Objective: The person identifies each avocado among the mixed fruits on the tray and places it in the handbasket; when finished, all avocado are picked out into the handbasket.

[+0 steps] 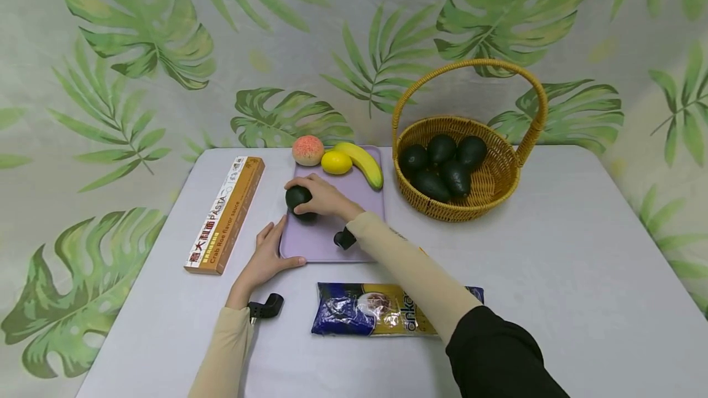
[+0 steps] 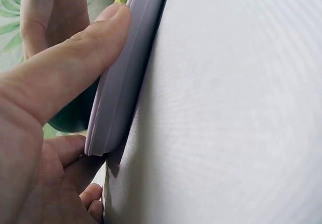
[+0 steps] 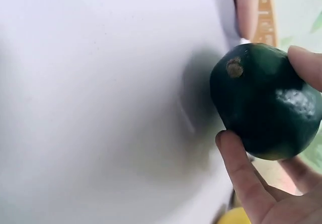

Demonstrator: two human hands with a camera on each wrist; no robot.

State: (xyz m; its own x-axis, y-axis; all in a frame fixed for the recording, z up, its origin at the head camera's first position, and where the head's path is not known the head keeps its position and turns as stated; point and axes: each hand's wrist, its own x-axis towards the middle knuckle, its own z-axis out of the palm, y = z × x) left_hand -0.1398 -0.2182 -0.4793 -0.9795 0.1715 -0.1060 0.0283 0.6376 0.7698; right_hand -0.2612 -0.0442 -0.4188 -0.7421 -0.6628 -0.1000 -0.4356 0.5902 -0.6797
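Note:
A dark green avocado [image 1: 299, 199] is in my right hand [image 1: 323, 196], above the left edge of a lilac tray [image 1: 332, 244]. The fingers and thumb grip it round its sides; its brown stem scar shows on the avocado [image 3: 266, 100] in the right wrist view. My left hand [image 1: 269, 253] touches the tray's front left corner, fingers extended along the left side and thumb against the front edge. At the tray's back lie a peach [image 1: 308, 150], a lemon [image 1: 337, 162] and a banana [image 1: 362, 163].
A wicker basket [image 1: 459, 210] with a tall handle and several avocados [image 1: 455, 178] stands to the tray's right. On the left lies a long pasta box [image 1: 227, 217]. A blue and gold packet [image 1: 354, 309] lies in front, partly under the right forearm.

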